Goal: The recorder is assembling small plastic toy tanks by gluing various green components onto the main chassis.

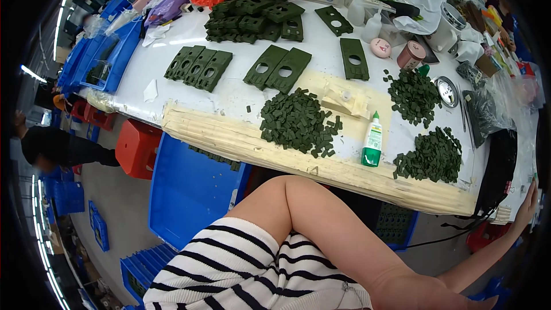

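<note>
My left forearm bends across my striped top. At the lower edge, my left hand (416,294) is partly cut off; one finger shows stretched out, and nothing is visible in it. My right arm reaches past it to the right rim, where my right hand (529,202) has its fingers stretched upward by the table's far-right side. The rim squeezes that hand, so whether it touches anything is unclear. Nearest on the table lie a heap of small dark green pieces (431,155) and a glue bottle (373,143) with a green base.
More small green pieces form heaps at mid-table (298,120) and upper right (414,95). Flat green plates with round holes (278,69) lie in groups, with a stack (252,14) behind. A blue bin (189,189) and red stool (138,148) stand left. Black cable (453,239) hangs right.
</note>
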Demonstrator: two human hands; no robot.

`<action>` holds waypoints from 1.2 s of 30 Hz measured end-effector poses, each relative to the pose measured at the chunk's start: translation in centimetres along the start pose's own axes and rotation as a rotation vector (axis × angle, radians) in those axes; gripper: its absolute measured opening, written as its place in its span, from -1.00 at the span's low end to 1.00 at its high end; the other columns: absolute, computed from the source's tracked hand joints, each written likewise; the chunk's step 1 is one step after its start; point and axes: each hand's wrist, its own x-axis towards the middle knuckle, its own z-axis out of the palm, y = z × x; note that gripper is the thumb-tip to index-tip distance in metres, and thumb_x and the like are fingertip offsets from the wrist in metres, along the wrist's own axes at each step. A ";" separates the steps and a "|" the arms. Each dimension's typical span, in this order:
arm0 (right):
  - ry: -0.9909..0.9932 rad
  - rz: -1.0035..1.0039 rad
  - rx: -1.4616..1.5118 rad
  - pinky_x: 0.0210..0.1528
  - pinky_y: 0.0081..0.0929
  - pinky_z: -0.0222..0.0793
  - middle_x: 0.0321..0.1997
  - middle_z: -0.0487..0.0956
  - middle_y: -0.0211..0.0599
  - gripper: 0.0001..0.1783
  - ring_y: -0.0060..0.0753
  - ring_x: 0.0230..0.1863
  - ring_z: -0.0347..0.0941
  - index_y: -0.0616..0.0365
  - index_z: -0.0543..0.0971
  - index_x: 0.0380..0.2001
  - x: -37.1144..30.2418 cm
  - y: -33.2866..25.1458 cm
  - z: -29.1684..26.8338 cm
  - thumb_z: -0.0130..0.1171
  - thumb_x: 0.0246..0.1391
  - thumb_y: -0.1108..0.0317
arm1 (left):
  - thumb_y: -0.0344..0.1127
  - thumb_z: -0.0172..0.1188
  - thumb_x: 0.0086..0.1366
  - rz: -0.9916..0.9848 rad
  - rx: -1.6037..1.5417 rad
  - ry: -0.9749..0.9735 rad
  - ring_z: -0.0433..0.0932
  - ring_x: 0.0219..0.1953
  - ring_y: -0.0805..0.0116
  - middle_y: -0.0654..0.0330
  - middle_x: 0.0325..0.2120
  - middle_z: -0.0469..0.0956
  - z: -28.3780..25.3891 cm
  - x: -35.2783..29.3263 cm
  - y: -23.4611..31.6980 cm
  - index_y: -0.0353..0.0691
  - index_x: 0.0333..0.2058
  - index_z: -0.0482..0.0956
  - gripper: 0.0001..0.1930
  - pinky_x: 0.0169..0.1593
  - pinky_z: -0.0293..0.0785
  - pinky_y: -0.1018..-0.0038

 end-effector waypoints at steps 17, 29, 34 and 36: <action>0.048 -0.378 0.078 0.28 -0.34 0.14 0.06 0.53 -0.04 -0.65 -0.23 0.14 0.41 0.44 0.52 -0.08 -13.2 -23.8 7.3 -0.20 0.34 0.40 | -0.12 -0.20 0.30 0.044 1.851 0.043 0.30 -0.61 0.56 0.40 -0.63 0.32 11.9 -10.3 7.3 -0.07 -0.15 0.56 -0.64 -0.29 0.35 0.56; -0.701 -0.939 -0.030 0.00 -0.17 0.41 -0.07 0.50 -0.13 -0.58 -0.04 -0.09 0.44 0.08 0.59 -0.14 -18.6 -35.3 20.2 0.14 -0.15 0.61 | -0.17 0.07 0.35 -0.023 2.401 0.006 0.49 -0.42 0.27 0.10 -0.43 0.55 21.3 -20.9 7.4 -0.32 -0.32 0.64 -0.69 -0.05 0.43 0.34; -0.795 -1.074 -0.179 0.03 -0.21 0.38 0.09 0.44 -0.15 -0.44 -0.07 0.06 0.39 -0.07 0.56 -0.05 -19.2 -35.8 22.6 0.10 -0.20 0.64 | -0.46 0.21 0.18 0.696 2.711 1.768 0.53 -0.33 0.38 0.14 -0.41 0.56 18.7 -25.5 10.8 -0.37 -0.35 0.59 -0.91 -0.06 0.42 0.44; -0.812 -1.075 -0.219 0.03 -0.21 0.38 0.09 0.44 -0.16 -0.43 -0.08 0.09 0.38 -0.08 0.56 -0.05 -19.3 -35.9 22.9 0.10 -0.20 0.64 | -0.46 0.20 0.21 0.835 2.600 1.805 0.52 -0.26 0.39 0.15 -0.37 0.56 18.0 -27.4 12.0 -0.37 -0.32 0.58 -0.90 -0.05 0.39 0.46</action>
